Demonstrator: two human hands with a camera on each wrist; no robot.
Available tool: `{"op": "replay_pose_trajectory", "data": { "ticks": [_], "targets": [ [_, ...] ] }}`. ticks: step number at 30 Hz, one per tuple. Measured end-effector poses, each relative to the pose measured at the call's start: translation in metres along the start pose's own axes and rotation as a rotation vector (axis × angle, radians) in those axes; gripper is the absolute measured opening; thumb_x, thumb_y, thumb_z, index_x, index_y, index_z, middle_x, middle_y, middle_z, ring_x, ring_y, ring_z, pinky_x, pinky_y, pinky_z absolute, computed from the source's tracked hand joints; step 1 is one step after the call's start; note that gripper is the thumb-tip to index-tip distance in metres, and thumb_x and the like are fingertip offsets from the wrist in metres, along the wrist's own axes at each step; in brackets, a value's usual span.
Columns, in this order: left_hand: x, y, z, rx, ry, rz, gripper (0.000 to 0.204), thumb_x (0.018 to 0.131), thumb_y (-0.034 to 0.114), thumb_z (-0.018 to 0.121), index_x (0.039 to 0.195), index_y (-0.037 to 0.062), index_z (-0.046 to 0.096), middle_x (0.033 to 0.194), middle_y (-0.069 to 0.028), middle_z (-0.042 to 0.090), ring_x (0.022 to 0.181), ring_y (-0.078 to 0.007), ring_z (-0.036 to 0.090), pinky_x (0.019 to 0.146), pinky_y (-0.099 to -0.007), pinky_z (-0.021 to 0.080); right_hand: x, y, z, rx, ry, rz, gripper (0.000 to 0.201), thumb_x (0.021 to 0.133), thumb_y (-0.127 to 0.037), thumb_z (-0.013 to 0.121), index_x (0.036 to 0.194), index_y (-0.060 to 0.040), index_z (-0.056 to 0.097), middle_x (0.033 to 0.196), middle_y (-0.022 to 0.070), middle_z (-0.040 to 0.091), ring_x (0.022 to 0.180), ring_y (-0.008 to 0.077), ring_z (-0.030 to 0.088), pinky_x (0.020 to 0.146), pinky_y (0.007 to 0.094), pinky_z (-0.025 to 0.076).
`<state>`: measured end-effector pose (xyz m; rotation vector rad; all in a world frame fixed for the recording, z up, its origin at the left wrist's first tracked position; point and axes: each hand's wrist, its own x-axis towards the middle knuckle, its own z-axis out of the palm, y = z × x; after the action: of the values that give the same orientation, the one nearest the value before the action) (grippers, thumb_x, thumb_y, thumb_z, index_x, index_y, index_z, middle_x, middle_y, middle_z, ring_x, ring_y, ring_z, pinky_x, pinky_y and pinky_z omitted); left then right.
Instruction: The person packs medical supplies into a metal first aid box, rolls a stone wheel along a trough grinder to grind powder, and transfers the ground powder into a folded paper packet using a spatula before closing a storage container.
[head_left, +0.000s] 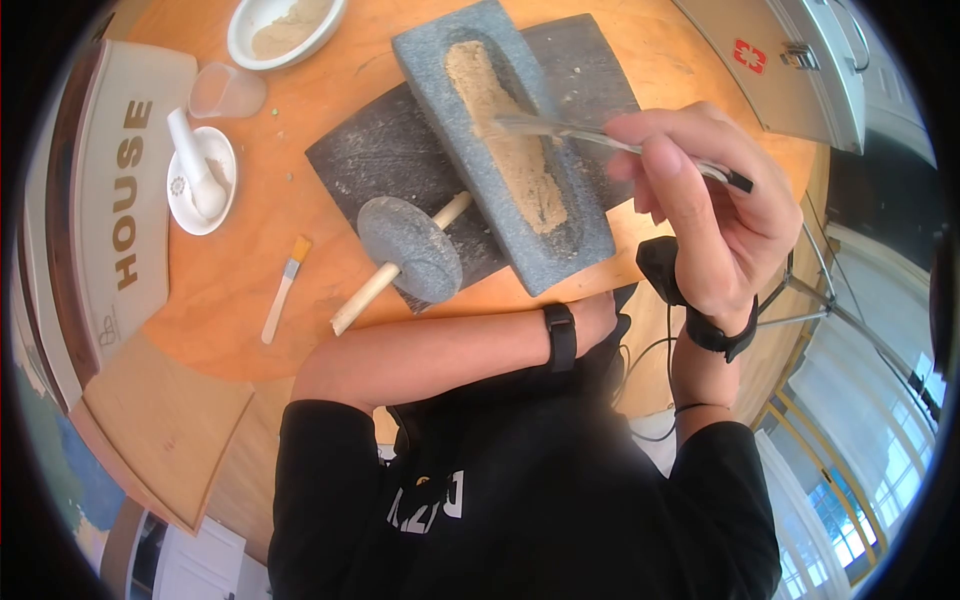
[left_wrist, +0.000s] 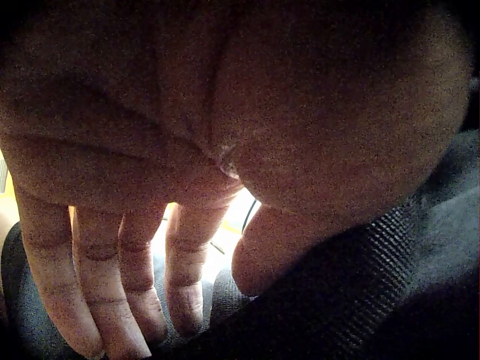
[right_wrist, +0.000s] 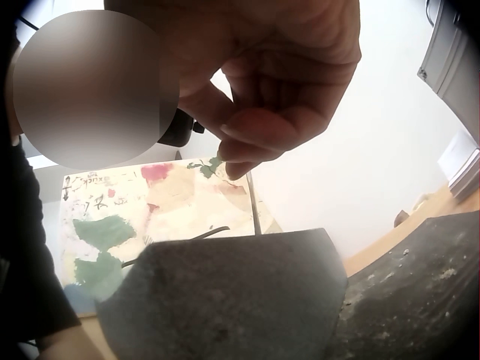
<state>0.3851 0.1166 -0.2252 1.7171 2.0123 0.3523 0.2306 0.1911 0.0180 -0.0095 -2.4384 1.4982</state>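
In the head view my right hand (head_left: 715, 190) pinches a slim, shiny utensil (head_left: 590, 135) with a black handle end. The utensil's far end is blurred over tan powder (head_left: 545, 195) lying along the hollow of a grey stone trough (head_left: 432, 75). From the right wrist view, my fingers are above the trough's end (right_wrist: 225, 292), with the thin shaft reaching down behind its rim. My left hand (left_wrist: 135, 180) hangs palm-in against dark cloth, holding nothing, its fingers loosely extended. A stone grinding wheel (head_left: 385, 230) with a wooden axle leans beside the trough.
A dark board (head_left: 350, 150) lies under the trough. To the left are a flat brush (head_left: 285, 290), a white mortar with pestle (head_left: 205, 190), a plastic cup (head_left: 228, 92) and a white bowl (head_left: 240, 40) of powder. A metal case (head_left: 790, 80) stands at back right.
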Motion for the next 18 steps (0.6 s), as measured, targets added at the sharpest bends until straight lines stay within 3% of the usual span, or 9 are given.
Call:
{"op": "replay_pose_trajectory", "data": {
  "ticks": [1, 2, 18],
  "targets": [
    [0.005, 0.003, 0.024, -0.124, 0.129, -0.050, 0.016, 0.085, 0.005, 0.056, 0.090, 0.0014, 0.070, 0.095, -0.0144, 0.069, 0.092, -0.0281, 0.066, 0.081, -0.0379, 0.049, -0.001, -0.001, -0.001, 0.002, -0.003, -0.001, 0.016, 0.092, 0.000, 0.057, 0.099, 0.0058, 0.070, 0.085, 0.0114, 0.068, 0.066, 0.0114, 0.060, 0.055, 0.0214, 0.043],
    [0.004, 0.002, 0.022, -0.123, 0.130, -0.055, 0.016, 0.085, 0.005, 0.056, 0.090, 0.0014, 0.070, 0.095, -0.0144, 0.069, 0.092, -0.0281, 0.066, 0.081, -0.0379, 0.049, -0.001, -0.002, -0.001, 0.018, -0.020, -0.026, 0.016, 0.092, -0.001, 0.057, 0.098, 0.0059, 0.070, 0.084, 0.0115, 0.068, 0.065, 0.0116, 0.059, 0.055, 0.0216, 0.043],
    [0.000, 0.002, -0.022, -0.097, -0.062, -0.072, 0.024, 0.085, 0.011, 0.058, 0.100, 0.0022, 0.074, 0.104, -0.0162, 0.070, 0.098, -0.0313, 0.066, 0.088, -0.0447, 0.049, 0.003, 0.003, 0.004, -0.066, -0.145, -0.215, 0.016, 0.088, 0.000, 0.059, 0.095, 0.0047, 0.072, 0.079, 0.0116, 0.067, 0.064, 0.0139, 0.062, 0.054, 0.0221, 0.045]
  ]
}}
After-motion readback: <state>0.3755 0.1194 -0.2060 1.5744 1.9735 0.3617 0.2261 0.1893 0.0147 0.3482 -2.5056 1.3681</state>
